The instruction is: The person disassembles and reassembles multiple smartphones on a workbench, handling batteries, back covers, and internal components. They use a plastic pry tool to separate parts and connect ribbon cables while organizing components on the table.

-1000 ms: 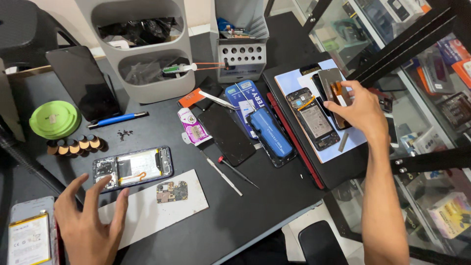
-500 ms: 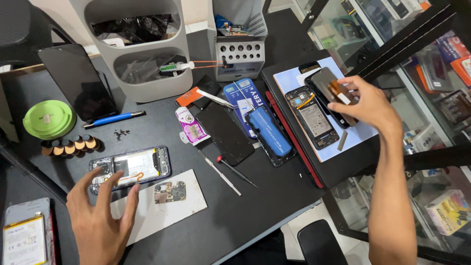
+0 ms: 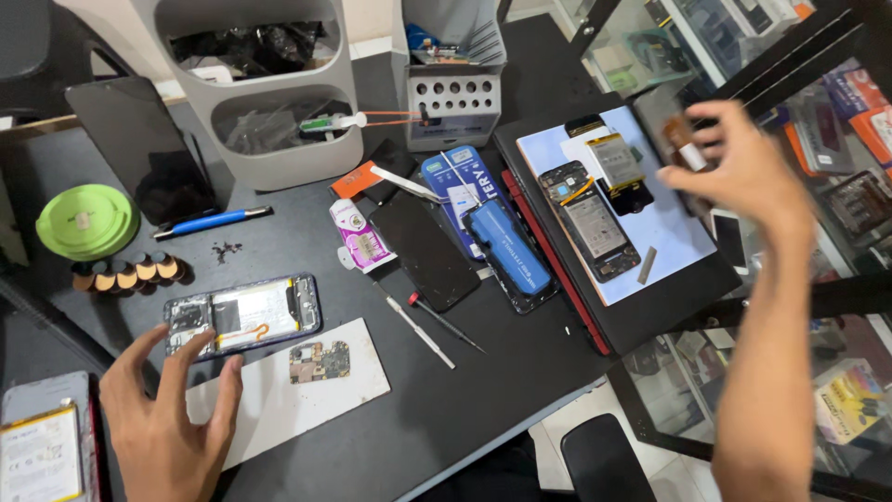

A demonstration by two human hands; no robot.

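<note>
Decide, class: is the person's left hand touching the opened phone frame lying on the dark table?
Touching. In the head view, the left hand's fingertips overlap the near edge of the opened phone frame, with no gap visible between them.

Bright, even indoor light from above, soft short shadows on the dark table (image 3: 483, 409), motion blur on the right hand (image 3: 743, 172) at 2 o'clock, mild glare on glass there, slight wide-angle bending at edges

Green tape roll (image 3: 86, 221), blue pen (image 3: 213, 222), black screen panel (image 3: 424, 250) and 2 thin screwdrivers (image 3: 423, 323) lie on the dark table (image 3: 483, 400)
</note>
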